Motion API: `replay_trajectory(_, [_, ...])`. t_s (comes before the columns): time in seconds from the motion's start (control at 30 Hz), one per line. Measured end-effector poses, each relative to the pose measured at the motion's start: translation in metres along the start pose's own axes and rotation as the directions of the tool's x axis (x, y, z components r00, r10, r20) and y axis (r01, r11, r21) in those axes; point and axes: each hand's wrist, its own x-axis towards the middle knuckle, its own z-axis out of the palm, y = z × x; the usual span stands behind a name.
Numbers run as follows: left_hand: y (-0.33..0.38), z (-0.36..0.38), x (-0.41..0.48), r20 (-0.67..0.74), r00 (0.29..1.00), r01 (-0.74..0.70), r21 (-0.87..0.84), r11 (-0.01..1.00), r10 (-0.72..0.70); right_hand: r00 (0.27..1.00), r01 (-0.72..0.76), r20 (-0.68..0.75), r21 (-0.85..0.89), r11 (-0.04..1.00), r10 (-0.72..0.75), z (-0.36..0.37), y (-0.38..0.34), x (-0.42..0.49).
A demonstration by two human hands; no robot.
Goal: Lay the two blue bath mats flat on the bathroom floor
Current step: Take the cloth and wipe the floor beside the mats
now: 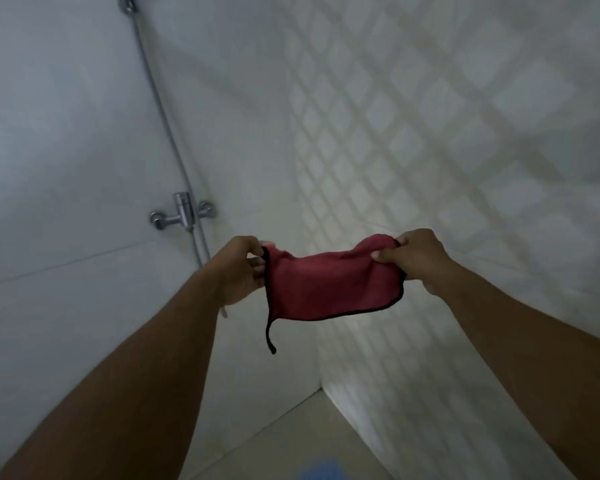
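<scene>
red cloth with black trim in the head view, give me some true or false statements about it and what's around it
1. Both hands grip the red cloth with black trim, the left hand at one end and the right hand at the other. True.
2. The cloth lies flat on the floor. False: it is held up in the air in front of the wall corner.
3. A chrome shower mixer tap is mounted on the wall to the left of the hands. True.
4. The wall right of the corner is plain. False: the diamond-patterned tiled wall is there.
5. A blue patch shows at the bottom edge. True.
</scene>
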Motion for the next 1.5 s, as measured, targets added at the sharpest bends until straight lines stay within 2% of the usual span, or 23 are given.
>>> replay_trajectory(0.13, [-0.002,-0.071,-0.022,-0.134,0.991,0.034,0.141,0.989,-0.015,0.967,-0.055,0.253,0.09,0.994,0.031,0.065,-0.021,-0.005])
replay_trajectory(0.27, [-0.001,-0.141,-0.043,-0.269,0.962,0.069,0.439,0.896,0.058,0.886,-0.16,0.463,0.235,0.959,0.034,0.127,-0.046,-0.018])
replay_trajectory(0.37, [0.006,-0.188,-0.064,-0.331,0.94,0.104,0.522,0.846,0.088,0.865,-0.242,0.5,0.366,0.899,0.03,0.172,-0.066,-0.033])
replay_trajectory(0.47, [0.015,-0.225,-0.082,-0.362,0.924,0.106,0.55,0.828,0.122,0.888,-0.223,0.459,0.399,0.889,0.017,0.21,-0.083,-0.046])
replay_trajectory(0.53, [0.02,-0.242,-0.09,-0.376,0.913,0.113,0.602,0.79,0.156,0.887,-0.202,0.461,0.349,0.915,0.02,0.227,-0.092,-0.049])
replay_trajectory(0.63, [0.026,-0.26,-0.097,-0.395,0.901,0.177,0.714,0.678,0.18,0.857,-0.158,0.514,0.229,0.961,0.018,0.246,-0.104,-0.052])
replay_trajectory(0.77, [0.023,-0.284,-0.105,-0.376,0.919,0.262,0.806,0.531,0.118,0.841,-0.007,0.542,0.031,1.0,-0.011,0.276,-0.111,-0.058])
replay_trajectory(0.87, [0.013,-0.297,-0.114,-0.376,0.925,0.3,0.807,0.509,0.05,0.798,-0.004,0.602,-0.033,0.999,0.022,0.304,-0.114,-0.058])
replay_trajectory(0.97, [0.002,-0.316,-0.124,-0.385,0.921,0.351,0.758,0.55,-0.058,0.701,0.065,0.71,-0.144,0.987,0.058,0.333,-0.116,-0.052])
replay_trajectory(1.0, [-0.003,-0.326,-0.127,-0.387,0.917,0.377,0.77,0.514,-0.093,0.669,0.124,0.74,-0.206,0.971,0.071,0.346,-0.115,-0.049])
replay_trajectory(1.03, [-0.007,-0.334,-0.129,-0.384,0.917,0.391,0.814,0.429,-0.106,0.652,0.199,0.754,-0.271,0.942,0.08,0.355,-0.113,-0.048])
replay_trajectory(1.1, [-0.015,-0.349,-0.131,-0.402,0.913,0.406,0.885,0.227,-0.065,0.633,0.361,0.771,-0.373,0.855,0.068,0.378,-0.109,-0.046])
replay_trajectory(1.13, [-0.019,-0.357,-0.129,-0.424,0.905,0.422,0.888,0.184,-0.033,0.631,0.438,0.774,-0.409,0.801,0.05,0.389,-0.107,-0.046])
replay_trajectory(1.2, [-0.025,-0.37,-0.126,-0.481,0.877,0.467,0.856,0.221,0.008,0.618,0.516,0.786,-0.42,0.747,0.015,0.408,-0.103,-0.048])
replay_trajectory(1.27, [-0.029,-0.377,-0.118,-0.544,0.839,0.503,0.789,0.352,0.02,0.591,0.485,0.807,-0.366,0.794,0.012,0.423,-0.101,-0.048])
replay_trajectory(1.37, [-0.035,-0.377,-0.103,-0.624,0.781,0.511,0.624,0.591,-0.018,0.468,0.254,0.876,-0.259,0.932,0.116,0.443,-0.101,-0.046])
replay_trajectory(1.43, [-0.038,-0.373,-0.09,-0.61,0.783,0.479,0.467,0.743,-0.121,0.363,0.092,0.921,-0.189,0.978,0.144,0.455,-0.103,-0.046])
replay_trajectory(1.5, [-0.04,-0.365,-0.08,-0.556,0.809,0.428,0.335,0.839,-0.191,0.247,-0.034,0.961,-0.117,0.992,0.122,0.467,-0.107,-0.045])
